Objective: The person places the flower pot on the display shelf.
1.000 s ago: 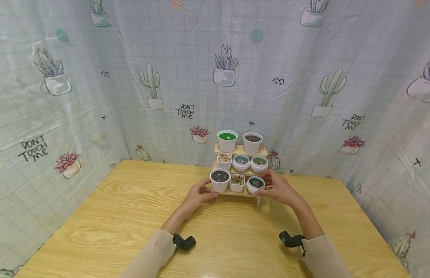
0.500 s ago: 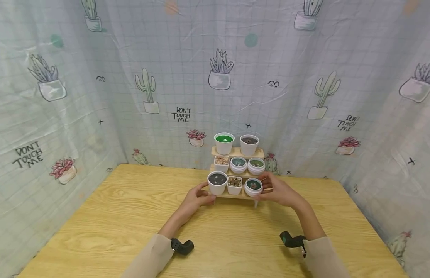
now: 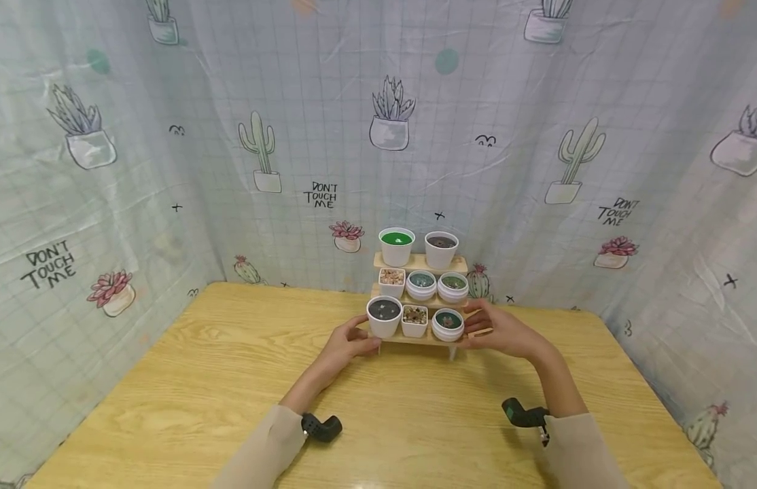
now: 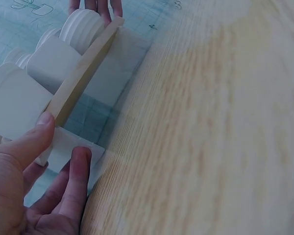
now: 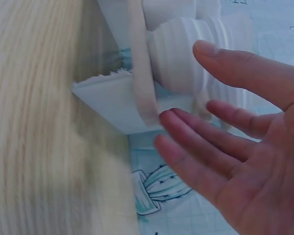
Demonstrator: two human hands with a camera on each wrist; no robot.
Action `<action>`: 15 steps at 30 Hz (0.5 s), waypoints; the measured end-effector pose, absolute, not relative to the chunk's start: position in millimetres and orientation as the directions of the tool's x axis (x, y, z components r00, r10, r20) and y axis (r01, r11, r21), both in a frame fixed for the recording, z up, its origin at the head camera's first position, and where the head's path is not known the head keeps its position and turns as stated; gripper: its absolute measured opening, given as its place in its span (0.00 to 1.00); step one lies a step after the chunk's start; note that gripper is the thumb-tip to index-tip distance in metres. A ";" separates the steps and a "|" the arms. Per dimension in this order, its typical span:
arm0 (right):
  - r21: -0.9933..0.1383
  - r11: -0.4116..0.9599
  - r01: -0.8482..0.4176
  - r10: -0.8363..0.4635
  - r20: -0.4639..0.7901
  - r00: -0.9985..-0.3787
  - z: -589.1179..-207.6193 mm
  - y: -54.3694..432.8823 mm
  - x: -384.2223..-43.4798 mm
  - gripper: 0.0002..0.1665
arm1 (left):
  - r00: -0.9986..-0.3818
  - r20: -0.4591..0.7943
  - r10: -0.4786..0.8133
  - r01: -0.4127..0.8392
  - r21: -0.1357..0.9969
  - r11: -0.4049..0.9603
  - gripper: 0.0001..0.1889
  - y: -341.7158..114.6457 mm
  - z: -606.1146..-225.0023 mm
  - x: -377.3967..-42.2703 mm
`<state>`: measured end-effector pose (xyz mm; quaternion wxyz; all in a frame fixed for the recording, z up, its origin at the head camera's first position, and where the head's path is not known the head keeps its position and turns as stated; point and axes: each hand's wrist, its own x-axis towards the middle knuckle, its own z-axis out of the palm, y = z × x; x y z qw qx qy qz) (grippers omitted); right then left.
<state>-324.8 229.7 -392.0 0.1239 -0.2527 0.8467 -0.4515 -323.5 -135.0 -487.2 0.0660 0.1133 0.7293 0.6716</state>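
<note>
A small three-step wooden stand (image 3: 420, 263) on white side legs holds several white pots. On its lowest step are a round pot with dark fill (image 3: 384, 327), a square gravel pot (image 3: 414, 331) and a ribbed pot with dark green fill (image 3: 448, 333). My left hand (image 3: 343, 343) grips the left end of that step, thumb (image 4: 38, 134) on the board's end and fingers around the side leg. At the right end, my right hand (image 3: 507, 333) is spread with fingers relaxed; in the right wrist view its thumb (image 5: 230, 63) stands apart from the ribbed pot.
Pots with green (image 3: 397, 252) and grey-brown fill (image 3: 442, 257) stand on the top step; a square pot (image 3: 392, 284) and two ribbed ones are on the middle step. A cactus-print curtain (image 3: 317, 81) hangs close behind the wood-grain table (image 3: 232, 380).
My right hand has drawn back to the right, away from the ribbed pot at the lowest step's right end. My left hand keeps its place at the stand's left end.
</note>
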 end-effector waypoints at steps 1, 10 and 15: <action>-0.818 0.472 -0.328 -0.546 0.021 -0.837 -390.6 230.8 -324.0 0.39 | -0.966 0.054 0.253 0.075 0.995 0.072 0.39 -135.1 -486.9 -323.2; -0.754 0.542 -0.370 -0.556 0.008 -0.831 -383.5 237.6 -317.0 0.30 | -0.966 0.045 0.255 0.066 0.995 0.073 0.39 -138.7 -490.4 -319.5; -0.755 0.551 -0.356 -0.533 0.011 -0.846 -378.3 239.9 -316.6 0.35 | -0.968 0.040 0.247 0.061 0.995 0.078 0.38 -140.0 -488.2 -320.0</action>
